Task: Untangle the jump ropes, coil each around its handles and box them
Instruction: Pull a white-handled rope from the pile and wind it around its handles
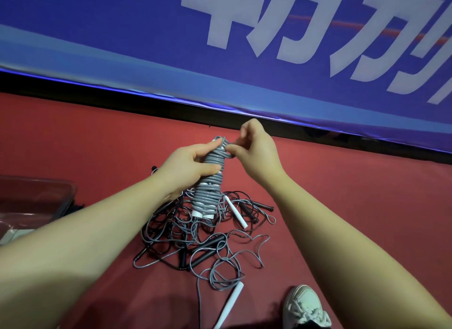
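Bare forearms run to the left hand (188, 162) and right hand (254, 147). One foot wears a pale, chunky sneaker (305, 306) with white laces, dark fabric at the ankle.

The coiled jump rope (208, 182) is grey over white handles (198, 214). The tangle (195, 235) on the red floor (342, 206) mixes grey and black cords, black handles (208, 254) and a white handle (231, 301) nearest. The far banner (122, 22) is deep blue with white characters and a paler blue lower band. The near-right sneaker (303, 304) is white.

upright grey coiled rope (208, 182) above tangled ropes (195, 235) on floor
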`<state>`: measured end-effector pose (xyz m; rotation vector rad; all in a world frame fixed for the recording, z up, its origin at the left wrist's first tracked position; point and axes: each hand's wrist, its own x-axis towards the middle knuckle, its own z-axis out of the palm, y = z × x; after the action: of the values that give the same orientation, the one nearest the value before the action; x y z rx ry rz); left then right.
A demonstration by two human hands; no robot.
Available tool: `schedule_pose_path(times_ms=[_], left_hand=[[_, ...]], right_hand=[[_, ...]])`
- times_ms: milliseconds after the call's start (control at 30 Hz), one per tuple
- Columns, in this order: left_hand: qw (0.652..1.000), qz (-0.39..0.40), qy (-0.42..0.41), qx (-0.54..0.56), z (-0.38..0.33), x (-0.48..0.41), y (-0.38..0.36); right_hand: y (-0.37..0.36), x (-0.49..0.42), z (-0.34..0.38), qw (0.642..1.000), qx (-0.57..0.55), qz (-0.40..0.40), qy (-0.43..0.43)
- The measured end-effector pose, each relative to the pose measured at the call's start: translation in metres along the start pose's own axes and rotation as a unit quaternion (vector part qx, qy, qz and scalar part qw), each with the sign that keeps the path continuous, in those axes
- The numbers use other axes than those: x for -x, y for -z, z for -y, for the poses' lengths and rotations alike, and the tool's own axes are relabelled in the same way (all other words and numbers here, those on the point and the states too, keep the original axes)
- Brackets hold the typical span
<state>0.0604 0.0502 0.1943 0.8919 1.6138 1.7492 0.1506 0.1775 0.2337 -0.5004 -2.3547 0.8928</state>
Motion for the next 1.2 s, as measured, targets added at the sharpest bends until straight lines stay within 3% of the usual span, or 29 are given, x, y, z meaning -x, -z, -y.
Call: schedule_pose_path(times_ms=[300, 667, 933, 1200], left_hand=[[0.992, 0.040, -0.070, -0.101, -0.014, 0.008, 0.015], [0.983, 0.111, -0.041, -0.138, -0.026, 0.014, 0.022], [0.986, 0.098, -0.059, -0.124, -0.034, 0.013, 0.023], [0.990, 0.120, -0.047, -0.051, -0.038, 0.014, 0.024]], right_hand=[[0.015, 0.000, 0.004, 0.993, -0.085, 0.084, 0.014], [0.020, 0.004, -0.005, 0.968, -0.191, 0.160, 0.026], [0.007, 0.003, -0.004, 0.942, -0.320, 0.102, 0.004], [0.013, -0.004, 0.008, 0.968, -0.237, 0.069, 0.033]])
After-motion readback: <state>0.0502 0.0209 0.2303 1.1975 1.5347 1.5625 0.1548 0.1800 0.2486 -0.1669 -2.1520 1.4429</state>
